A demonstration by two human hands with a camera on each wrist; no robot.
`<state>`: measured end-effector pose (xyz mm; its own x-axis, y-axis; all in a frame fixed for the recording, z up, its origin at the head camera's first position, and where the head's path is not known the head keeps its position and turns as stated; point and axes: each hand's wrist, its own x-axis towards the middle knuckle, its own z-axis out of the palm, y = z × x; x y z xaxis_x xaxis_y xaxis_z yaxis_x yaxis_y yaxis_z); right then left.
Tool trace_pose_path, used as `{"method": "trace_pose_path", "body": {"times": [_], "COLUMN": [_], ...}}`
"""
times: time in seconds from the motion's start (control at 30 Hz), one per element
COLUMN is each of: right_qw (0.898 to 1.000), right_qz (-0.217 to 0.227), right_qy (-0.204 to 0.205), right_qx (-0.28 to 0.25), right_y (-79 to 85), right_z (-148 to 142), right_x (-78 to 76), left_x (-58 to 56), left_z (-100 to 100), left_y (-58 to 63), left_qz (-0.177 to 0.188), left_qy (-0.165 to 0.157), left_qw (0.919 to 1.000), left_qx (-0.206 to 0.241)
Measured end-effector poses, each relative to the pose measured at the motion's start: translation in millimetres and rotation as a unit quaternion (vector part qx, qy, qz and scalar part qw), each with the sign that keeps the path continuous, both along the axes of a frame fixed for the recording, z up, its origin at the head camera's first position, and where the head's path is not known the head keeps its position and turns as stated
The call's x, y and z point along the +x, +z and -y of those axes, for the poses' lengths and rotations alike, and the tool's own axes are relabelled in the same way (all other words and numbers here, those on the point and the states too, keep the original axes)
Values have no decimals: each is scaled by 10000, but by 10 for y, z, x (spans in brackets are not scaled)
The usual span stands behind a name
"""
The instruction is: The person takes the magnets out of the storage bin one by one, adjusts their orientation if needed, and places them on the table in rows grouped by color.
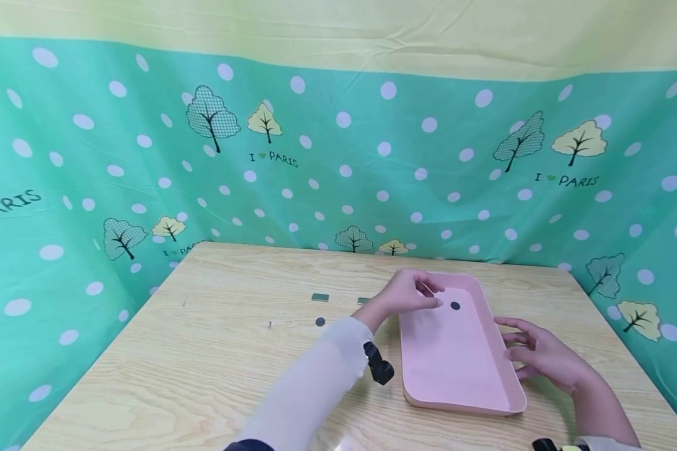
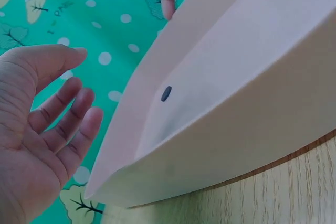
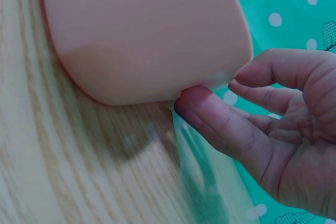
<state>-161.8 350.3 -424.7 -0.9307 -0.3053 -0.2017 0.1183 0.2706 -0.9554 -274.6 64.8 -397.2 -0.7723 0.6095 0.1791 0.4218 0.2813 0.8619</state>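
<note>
A pink rectangular tray (image 1: 457, 369) lies on the wooden table at the right. Inside it, towards its far end, is a small dark disc (image 1: 455, 305), which shows in the left wrist view as a dark oval (image 2: 166, 94). My left hand (image 1: 410, 292) hovers over the tray's far left part, fingers loosely bent, holding nothing; the left wrist view shows bare space between thumb and fingers. At the tray's right side, my right hand (image 1: 547, 354) touches the outer wall with its fingertips, its fingers loosely bent outside the rim.
Left of the tray lie a dark green rectangular piece (image 1: 320, 297), a second similar piece (image 1: 363, 300) partly behind the left wrist, and another dark disc (image 1: 320, 322). A tiny object (image 1: 269, 324) lies farther left. A dotted green curtain (image 1: 316, 156) stands behind the table.
</note>
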Motion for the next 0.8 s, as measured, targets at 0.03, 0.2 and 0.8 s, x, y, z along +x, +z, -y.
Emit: {"method": "trace_pose_path", "body": {"times": [0.03, 0.2, 0.8], "right_qw": [10000, 10000, 10000], "right_qz": [11, 24, 9], "right_qy": [-12, -23, 46], "right_qx": [6, 23, -6], "right_y": [1, 3, 12], "right_z": [3, 9, 3], "right_x": [1, 2, 3], "left_x": [-10, -47, -143], "left_z": [-20, -117, -402], "left_y": [-11, -46, -290], "left_qz": [-8, 49, 579], "left_qy": [-25, -232, 86], "left_qw": [10000, 9994, 9980], "left_qx": [-50, -257, -236]}}
